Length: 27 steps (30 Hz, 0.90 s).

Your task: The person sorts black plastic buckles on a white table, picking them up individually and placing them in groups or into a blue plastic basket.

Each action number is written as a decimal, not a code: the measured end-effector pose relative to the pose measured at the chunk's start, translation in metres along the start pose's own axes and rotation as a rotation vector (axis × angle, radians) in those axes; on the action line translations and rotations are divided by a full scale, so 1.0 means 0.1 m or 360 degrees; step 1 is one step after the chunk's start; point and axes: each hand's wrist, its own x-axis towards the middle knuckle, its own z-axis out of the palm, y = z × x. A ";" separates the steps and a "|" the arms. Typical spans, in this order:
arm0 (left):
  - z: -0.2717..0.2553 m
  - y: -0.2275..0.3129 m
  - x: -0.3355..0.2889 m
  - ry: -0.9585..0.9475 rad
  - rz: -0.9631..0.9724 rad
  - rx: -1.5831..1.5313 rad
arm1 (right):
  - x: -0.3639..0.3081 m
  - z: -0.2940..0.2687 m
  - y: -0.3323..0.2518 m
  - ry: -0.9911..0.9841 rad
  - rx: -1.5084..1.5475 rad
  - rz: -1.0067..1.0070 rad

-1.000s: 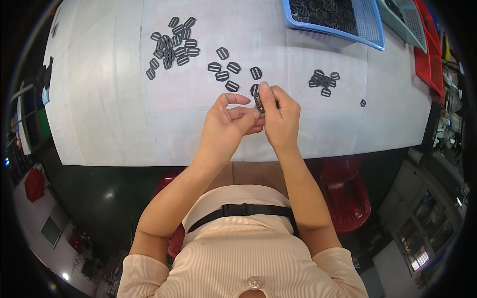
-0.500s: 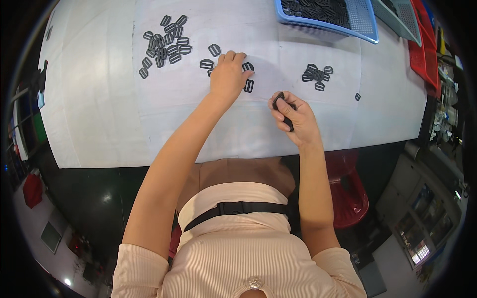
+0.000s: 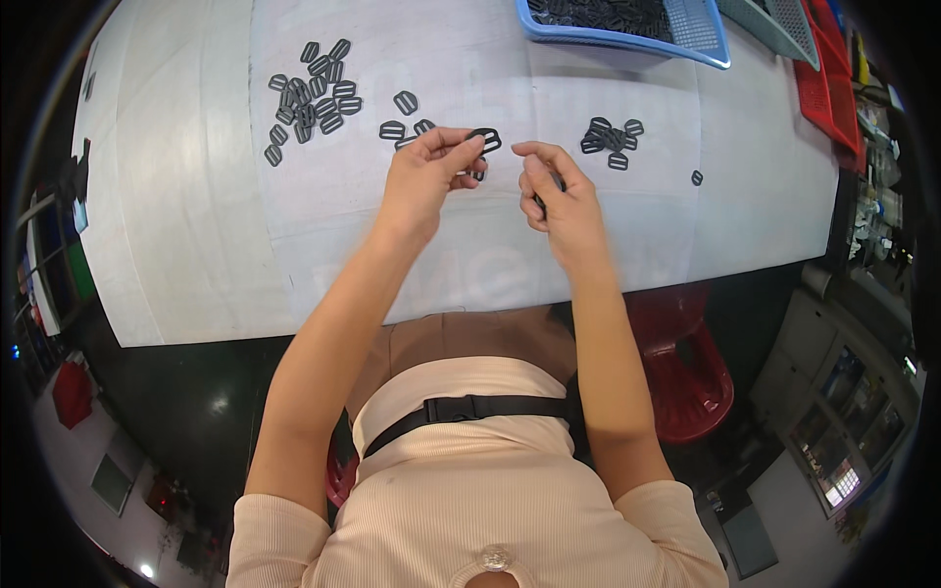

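Observation:
Between thumb and fingers, my left hand (image 3: 429, 176) pinches a black strap slide buckle (image 3: 492, 143). Another dark buckle lies by its lower fingers, mostly hidden. My right hand (image 3: 564, 201) is just to the right, its index finger reaching toward that pinched buckle without touching it. Its other fingers curl round black slide buckles (image 3: 540, 201), mostly covered by the palm. A few loose slide buckles (image 3: 392, 129) lie on the table beyond my left hand. A small heap of slide buckles (image 3: 610, 137) rests to the right of my right hand.
A larger spread of slide buckles (image 3: 304, 98) covers the table's far left. At the far right stand a blue basket (image 3: 627, 37) full of black buckles, a grey-green basket (image 3: 774, 34) and red baskets (image 3: 831, 108). One buckle (image 3: 697, 177) lies alone. A red chair (image 3: 691, 382) stands below the table.
My left hand has picked up a buckle from the table and lifted it toward my right hand. My right hand has moved slightly left and up, its index finger now extended.

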 end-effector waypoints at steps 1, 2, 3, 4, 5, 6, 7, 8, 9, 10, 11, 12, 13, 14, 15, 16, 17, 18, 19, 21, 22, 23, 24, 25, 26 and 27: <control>0.07 -0.03 -0.08 0.0019 0.0018 -0.0061 | 0.00 0.05 0.04 0.0089 -0.0182 -0.0136; 0.13 -0.02 -0.16 0.0034 0.0056 -0.0125 | 0.02 0.13 0.07 0.0170 -0.0369 -0.0290; 0.19 0.00 -0.22 0.0082 0.0029 -0.0203 | 0.06 0.20 0.08 0.0253 -0.0560 -0.0459; 0.26 0.01 -0.28 0.0125 -0.0001 -0.0280 | 0.09 0.26 0.08 0.0331 -0.0580 -0.0556; 0.29 0.00 -0.34 0.0169 -0.0041 -0.0360 | 0.08 0.31 0.10 0.0410 -0.0600 -0.0644; 0.31 0.00 -0.36 0.0171 -0.0014 -0.0376 | 0.08 0.35 0.09 0.0492 -0.0618 -0.0732; 0.32 0.00 -0.37 0.0170 0.0011 -0.0392 | 0.06 0.37 0.05 0.0559 -0.0838 -0.0814; 0.31 -0.01 -0.37 0.0176 0.0035 -0.0404 | 0.07 0.38 0.05 0.0568 -0.0898 -0.0815; 0.31 -0.01 -0.36 0.0174 0.0064 -0.0320 | 0.10 0.37 0.08 0.0579 -0.0957 -0.0816; 0.31 -0.01 -0.34 0.0136 0.0088 -0.0177 | 0.14 0.34 0.09 0.0593 -0.1016 -0.0816; 0.31 -0.02 -0.32 0.0097 0.0115 -0.0033 | 0.19 0.30 0.07 0.0644 -0.1116 -0.0794; 0.30 -0.03 -0.29 0.0060 0.0143 0.0111 | 0.27 0.25 0.03 0.0644 -0.0882 -0.0599; 0.30 -0.07 -0.24 0.0048 0.0225 0.0339 | 0.38 0.17 -0.03 0.0635 -0.0647 -0.0405; 0.30 -0.06 -0.21 0.0036 0.0223 0.0361 | 0.52 0.09 -0.08 0.0616 -0.0410 -0.0206; 0.31 -0.03 -0.20 0.0024 0.0221 0.0384 | 0.63 0.03 -0.19 0.0637 -0.0224 -0.0231; 0.32 -0.01 -0.19 0.0015 0.0219 0.0406 | 0.73 -0.05 -0.35 0.0659 -0.0166 -0.0252; 0.26 -0.02 -0.17 0.0039 0.0253 0.0426 | 0.83 -0.08 -0.54 0.0660 -0.0108 -0.0262; 0.22 -0.03 -0.16 0.0039 0.0268 0.0464 | 0.92 -0.12 -0.73 0.0686 -0.0159 -0.0337; 0.16 -0.05 -0.14 0.0044 0.0276 0.0505 | 1.03 -0.18 -0.90 0.0710 -0.0206 -0.0406; 0.04 -0.07 -0.13 0.0034 0.0279 0.0630 | 1.34 -0.29 -1.14 0.0771 -0.0357 -0.0550; -0.02 -0.08 -0.12 0.0013 0.0273 0.0711 | 1.45 -0.34 -1.22 0.0769 -0.0368 -0.0595; -0.06 -0.08 -0.11 -0.0010 0.0265 0.0791 | 1.56 -0.40 -1.30 0.0769 -0.0379 -0.0638; -0.11 -0.10 -0.09 0.0016 0.0262 0.0863 | 1.67 -0.46 -1.35 0.0802 -0.0518 -0.0599; -0.15 -0.11 -0.07 0.0042 0.0256 0.0935 | 1.80 -0.57 -1.35 0.1061 -0.1026 -0.0768; -0.17 -0.13 -0.05 0.0062 0.0252 0.1005 | 1.89 -0.65 -1.32 0.1311 -0.1547 -0.0934; -0.24 -0.15 -0.03 0.0134 0.0318 0.1120 | 1.80 -0.48 -1.30 0.1228 -0.1557 -0.1077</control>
